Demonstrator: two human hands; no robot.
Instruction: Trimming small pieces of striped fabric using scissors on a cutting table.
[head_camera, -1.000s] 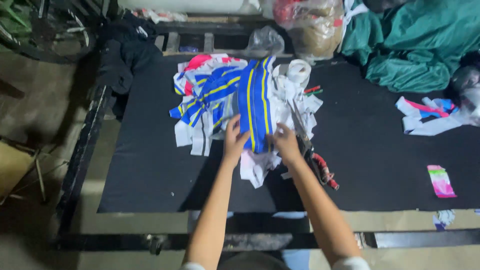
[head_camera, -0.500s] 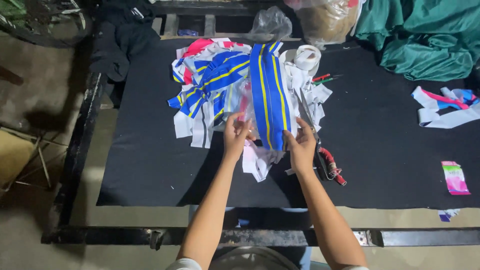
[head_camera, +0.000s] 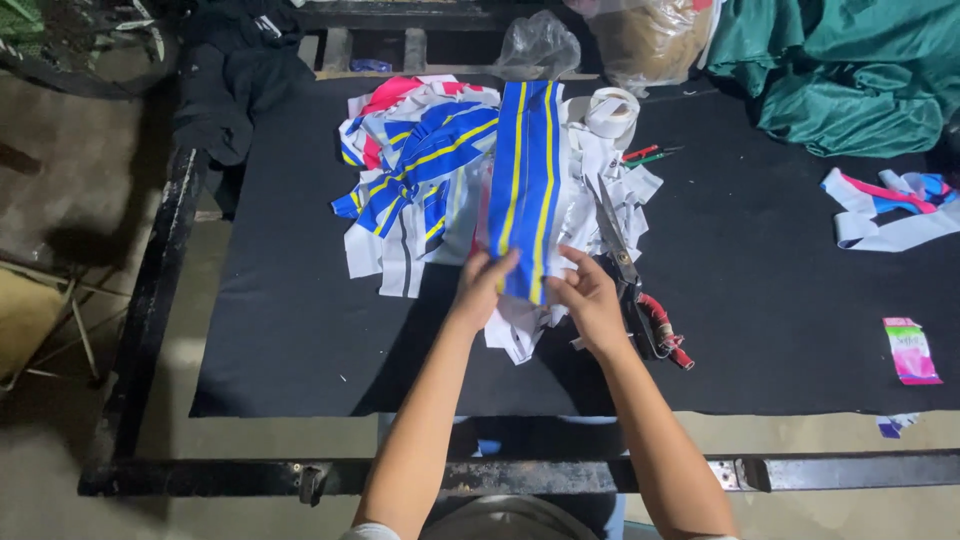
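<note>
A long blue fabric strip with yellow stripes lies lengthwise over a heap of blue, white and pink cloth strips on a black table. My left hand grips the strip's near end on its left edge. My right hand pinches the same end from the right. Large scissors with red-wrapped handles lie just right of my right hand.
A roll of white tape sits behind the heap, with red and green pens beside it. Green cloth is piled at the back right, loose strips and a pink packet at right. Plastic bags stand at the back.
Both hands have slid toward me along the blue striped strip, which now lies straighter and flatter over the heap.
</note>
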